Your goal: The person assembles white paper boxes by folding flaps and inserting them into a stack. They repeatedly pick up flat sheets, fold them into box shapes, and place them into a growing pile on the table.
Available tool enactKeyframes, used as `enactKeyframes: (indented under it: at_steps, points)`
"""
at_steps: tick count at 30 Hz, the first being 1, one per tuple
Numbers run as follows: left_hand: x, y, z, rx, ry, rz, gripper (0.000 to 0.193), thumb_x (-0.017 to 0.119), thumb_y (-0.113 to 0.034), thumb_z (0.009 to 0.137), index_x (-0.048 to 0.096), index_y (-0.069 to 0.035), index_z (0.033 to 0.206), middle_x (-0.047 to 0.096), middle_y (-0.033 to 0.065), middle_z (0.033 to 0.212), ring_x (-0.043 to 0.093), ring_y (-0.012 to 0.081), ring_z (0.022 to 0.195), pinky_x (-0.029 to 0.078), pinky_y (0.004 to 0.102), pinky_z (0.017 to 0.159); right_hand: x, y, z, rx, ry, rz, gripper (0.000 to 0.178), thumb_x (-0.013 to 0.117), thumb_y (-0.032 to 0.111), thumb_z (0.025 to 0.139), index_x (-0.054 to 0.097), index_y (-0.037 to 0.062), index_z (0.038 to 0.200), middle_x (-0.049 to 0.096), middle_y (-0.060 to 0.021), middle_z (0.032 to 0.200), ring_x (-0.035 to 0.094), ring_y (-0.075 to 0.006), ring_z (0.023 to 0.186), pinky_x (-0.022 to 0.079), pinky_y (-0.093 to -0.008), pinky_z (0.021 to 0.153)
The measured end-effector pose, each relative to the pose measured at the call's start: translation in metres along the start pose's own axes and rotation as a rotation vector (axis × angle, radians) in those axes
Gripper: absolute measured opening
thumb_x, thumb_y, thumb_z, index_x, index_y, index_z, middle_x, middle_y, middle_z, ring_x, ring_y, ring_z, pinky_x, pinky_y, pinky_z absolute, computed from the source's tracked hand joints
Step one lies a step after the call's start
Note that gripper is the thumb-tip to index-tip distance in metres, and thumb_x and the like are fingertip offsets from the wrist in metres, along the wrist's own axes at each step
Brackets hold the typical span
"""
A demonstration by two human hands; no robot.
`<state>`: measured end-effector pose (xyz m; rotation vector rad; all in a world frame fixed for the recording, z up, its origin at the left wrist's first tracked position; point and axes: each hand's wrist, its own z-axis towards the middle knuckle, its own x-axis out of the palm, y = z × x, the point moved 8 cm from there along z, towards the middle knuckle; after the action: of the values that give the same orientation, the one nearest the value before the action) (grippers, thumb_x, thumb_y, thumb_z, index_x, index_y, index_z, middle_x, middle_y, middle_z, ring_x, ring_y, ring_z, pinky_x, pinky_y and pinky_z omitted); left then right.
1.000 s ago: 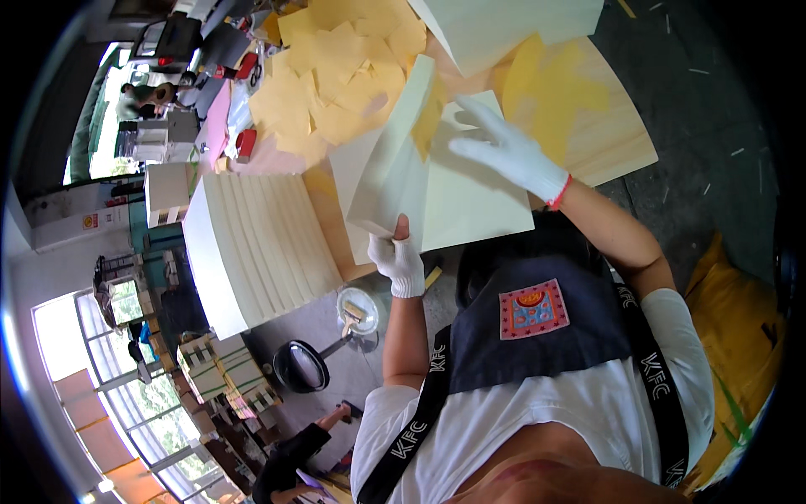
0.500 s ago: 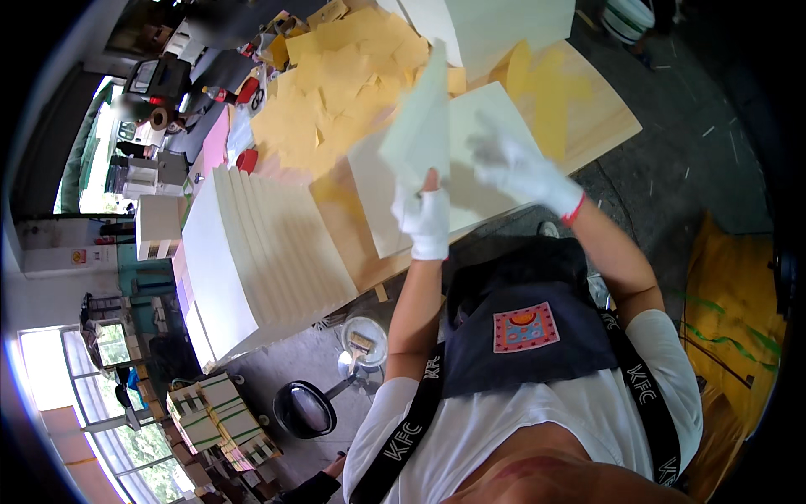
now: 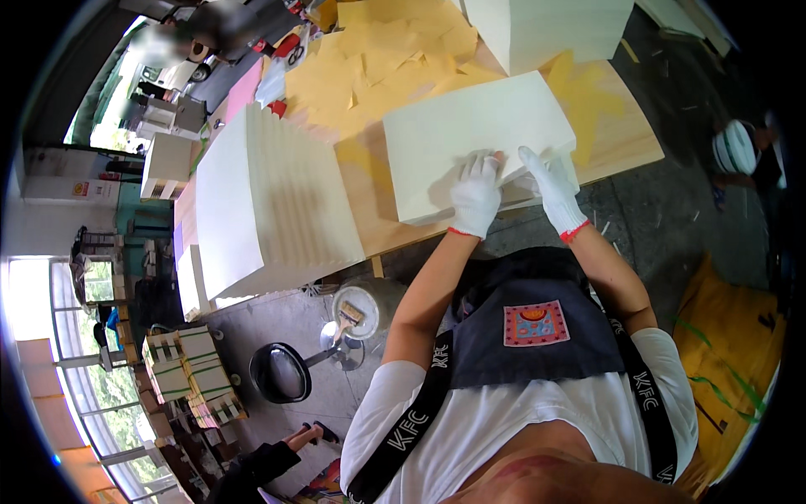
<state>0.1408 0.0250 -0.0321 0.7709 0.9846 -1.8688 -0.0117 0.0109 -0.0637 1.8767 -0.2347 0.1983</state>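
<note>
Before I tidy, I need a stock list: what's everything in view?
Slab: one, pale, table's near edge
Tall stack: one, pale, table's left
Far stack: one, pale, table's far edge
Paper pieces: many, yellow, heaped beyond slab
Scissors: one, black, table's far left
Table: one, tan, ahead
Brush: one, tan, on bucket
Bucket: one, whitish, below table
Stool: one, black, floor, left
Strapped stacks: several, pale, lower left
Sheeting: yellow, far right
Another person: one, dark clothing, bottom left
Left hand: one, white glove, on slab
Right hand: one, white glove, at slab's edge

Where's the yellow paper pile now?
Head view, upper centre: the yellow paper pile lies on the table, beyond the white panel under the left hand.
</note>
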Motion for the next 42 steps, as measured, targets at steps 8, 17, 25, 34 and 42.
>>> enactKeyframes:
  at_steps: [8,17,25,34,42]
  points:
    - [-0.103,0.045,0.021,-0.376,-0.269,-0.219,0.019,0.076,-0.018,0.087,0.071,-0.006,0.100,0.073,0.0126,0.082,0.070,0.0239,0.070,0.053,0.0366,0.064,0.080,-0.002,-0.001,-0.430,0.496,-0.565,0.063,0.062,0.018,0.095,0.040,0.0108,0.154,0.049,-0.0209,0.149,0.046,-0.0326,0.140,0.041,-0.0410,0.112]
    - [-0.186,0.163,-0.052,-0.613,-0.961,-0.819,0.017,0.070,-0.005,0.093,0.069,0.002,0.109,0.070,0.0081,0.101,0.065,0.0155,0.082,0.056,0.0314,0.071,0.233,-0.052,-0.005,-0.882,0.494,-1.357,0.061,0.055,0.029,0.093,0.046,-0.0004,0.145,0.049,-0.0191,0.145,0.043,-0.0363,0.136,0.027,-0.0487,0.117]
    - [-0.184,0.227,-0.070,-0.618,-1.014,-0.930,0.024,0.070,-0.006,0.094,0.065,0.004,0.115,0.068,0.0092,0.109,0.067,0.0178,0.091,0.058,0.0336,0.077,0.233,-0.087,-0.009,-1.020,0.310,-1.524,0.061,0.042,0.038,0.098,0.045,-0.0015,0.145,0.042,-0.0179,0.152,0.031,-0.0350,0.145,0.017,-0.0546,0.120]
    - [-0.221,0.193,-0.021,-0.390,-0.886,-1.082,0.022,0.075,-0.009,0.092,0.069,0.003,0.110,0.070,0.0056,0.097,0.063,0.0138,0.083,0.052,0.0284,0.072,0.239,-0.082,-0.011,-1.142,0.219,-1.552,0.057,0.045,0.035,0.095,0.050,-0.0004,0.139,0.046,-0.0175,0.147,0.037,-0.0345,0.140,0.020,-0.0540,0.118]
    - [-0.285,0.147,0.019,-0.314,-1.059,-1.155,0.021,0.075,-0.014,0.094,0.067,0.000,0.109,0.070,0.0029,0.093,0.061,0.0098,0.075,0.052,0.0255,0.066,0.195,-0.025,-0.002,-0.682,0.005,-0.575,0.069,0.064,0.032,0.094,0.038,0.0001,0.151,0.041,-0.0287,0.151,0.038,-0.0456,0.140,0.033,-0.0475,0.116]
